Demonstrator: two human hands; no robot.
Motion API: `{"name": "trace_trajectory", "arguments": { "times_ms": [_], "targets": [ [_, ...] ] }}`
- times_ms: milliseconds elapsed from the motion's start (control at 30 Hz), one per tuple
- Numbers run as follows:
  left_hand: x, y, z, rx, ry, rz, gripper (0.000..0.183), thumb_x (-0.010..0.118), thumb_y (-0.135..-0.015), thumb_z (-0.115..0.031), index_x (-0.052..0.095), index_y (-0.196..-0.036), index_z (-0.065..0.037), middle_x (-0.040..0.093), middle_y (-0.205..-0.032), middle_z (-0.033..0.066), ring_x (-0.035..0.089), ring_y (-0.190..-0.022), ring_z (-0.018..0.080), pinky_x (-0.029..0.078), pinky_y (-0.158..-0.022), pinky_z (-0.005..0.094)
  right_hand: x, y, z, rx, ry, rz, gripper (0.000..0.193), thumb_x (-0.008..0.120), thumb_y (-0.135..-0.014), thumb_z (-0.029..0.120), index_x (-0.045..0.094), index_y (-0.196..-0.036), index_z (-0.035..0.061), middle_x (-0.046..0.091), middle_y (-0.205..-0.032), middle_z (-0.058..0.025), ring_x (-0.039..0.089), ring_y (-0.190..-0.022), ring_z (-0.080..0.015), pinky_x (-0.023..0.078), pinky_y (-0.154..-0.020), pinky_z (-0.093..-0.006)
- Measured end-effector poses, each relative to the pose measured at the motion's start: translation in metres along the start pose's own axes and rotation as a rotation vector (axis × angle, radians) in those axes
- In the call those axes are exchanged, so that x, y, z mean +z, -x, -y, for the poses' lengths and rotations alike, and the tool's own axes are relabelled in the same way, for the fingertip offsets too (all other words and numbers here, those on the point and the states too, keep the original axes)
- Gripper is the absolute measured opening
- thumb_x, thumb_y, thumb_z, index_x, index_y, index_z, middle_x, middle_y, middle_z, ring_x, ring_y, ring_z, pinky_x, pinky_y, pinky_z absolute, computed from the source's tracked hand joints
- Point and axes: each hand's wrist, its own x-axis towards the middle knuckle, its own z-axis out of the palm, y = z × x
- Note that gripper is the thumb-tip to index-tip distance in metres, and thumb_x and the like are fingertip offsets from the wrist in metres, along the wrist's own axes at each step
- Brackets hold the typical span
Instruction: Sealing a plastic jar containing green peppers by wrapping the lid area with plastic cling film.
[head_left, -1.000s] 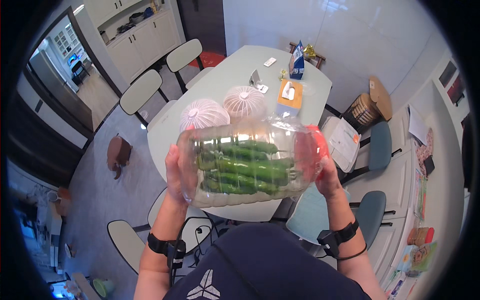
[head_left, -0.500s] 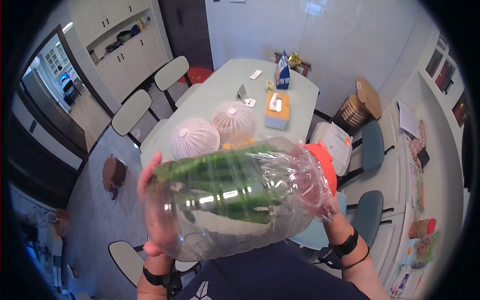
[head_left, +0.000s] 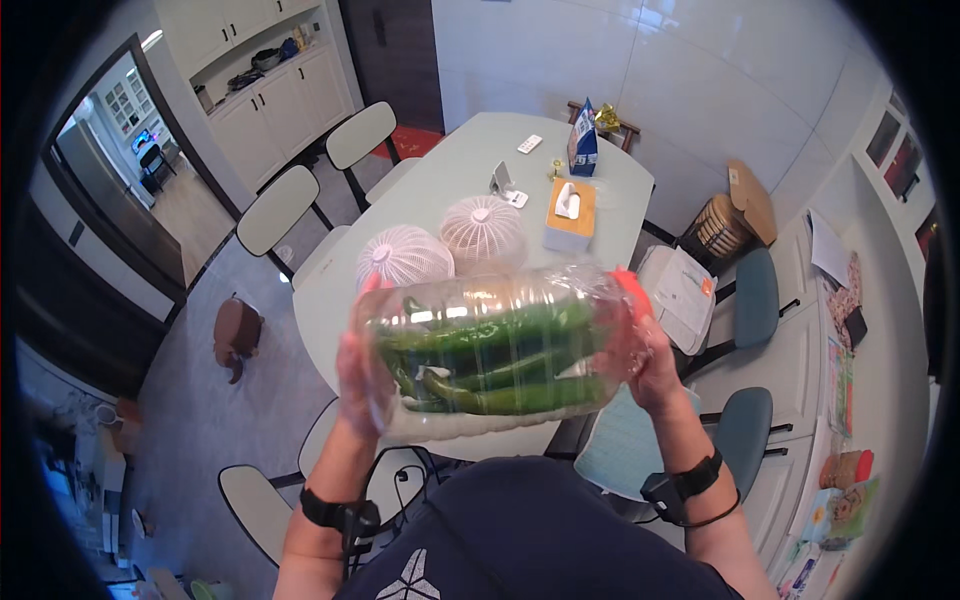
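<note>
Holding a big clear plastic jug (head_left: 500, 350) sideways over the near edge of the pale green table (head_left: 440, 210), both hands wrapped on it, one per end. Left hand (head_left: 358, 375) is spread flat on the bottom at 9 o'clock; right hand (head_left: 650, 360) cups the orange cap (head_left: 632, 292) end at 3 o'clock. Looks like the long green peppers (head_left: 490, 365) are already packed inside and it's capped, so filling seems done; setting it down somewhere looks like what's left. Two white mesh food covers (head_left: 480, 232) sit behind it around 12, with a tissue box (head_left: 570, 212) beyond.
</note>
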Motion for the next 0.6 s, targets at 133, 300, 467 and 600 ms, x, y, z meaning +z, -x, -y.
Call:
{"name": "trace_trajectory", "arguments": {
  "times_ms": [133, 300, 467, 600],
  "targets": [
    [0.002, 0.000, 0.026, -0.114, 0.130, -0.045, 0.111, 0.032, -0.087, -0.085, 0.013, -0.162, -0.006, 0.025, -0.163, 0.0156, 0.024, -0.150, 0.0296, 0.017, -0.122, 0.0447, -0.003, -0.004, -0.005, 0.023, 0.080, -0.040, 0.090, 0.055, -0.089, 0.057, 0.025, -0.160, 0.0106, 0.044, -0.153, -0.0073, 0.051, -0.131, -0.0219, 0.047, -0.102, -0.0378],
    [-0.002, -0.002, 0.032, -0.056, 0.100, -0.012, 0.111, 0.035, -0.087, -0.084, 0.014, -0.162, -0.005, 0.029, -0.161, 0.0144, 0.030, -0.146, 0.0285, 0.020, -0.121, 0.0450, -0.012, 0.001, -0.012, -0.002, 0.031, -0.007, 0.089, 0.056, -0.088, 0.060, 0.029, -0.158, 0.0111, 0.047, -0.149, -0.0067, 0.054, -0.126, -0.0211, 0.046, -0.102, -0.0377],
    [-0.003, 0.000, 0.040, -0.159, 0.194, -0.022, 0.101, 0.037, -0.091, -0.078, 0.020, -0.160, -0.006, 0.033, -0.158, 0.0127, 0.034, -0.142, 0.0283, 0.024, -0.120, 0.0439, -0.009, 0.006, -0.025, 0.036, 0.035, -0.034, 0.080, 0.050, -0.094, 0.058, 0.034, -0.156, 0.0103, 0.051, -0.146, -0.0077, 0.053, -0.128, -0.0216, 0.044, -0.105, -0.0375],
    [-0.008, 0.003, 0.048, -0.335, 0.184, -0.077, 0.090, 0.033, -0.097, -0.074, 0.028, -0.157, -0.008, 0.033, -0.157, 0.0121, 0.033, -0.141, 0.0292, 0.025, -0.118, 0.0421, -0.007, 0.009, -0.031, 0.157, -0.003, -0.099, 0.072, 0.049, -0.098, 0.051, 0.038, -0.153, 0.0056, 0.047, -0.150, -0.0104, 0.048, -0.134, -0.0229, 0.040, -0.109, -0.0373]
  ]
}}
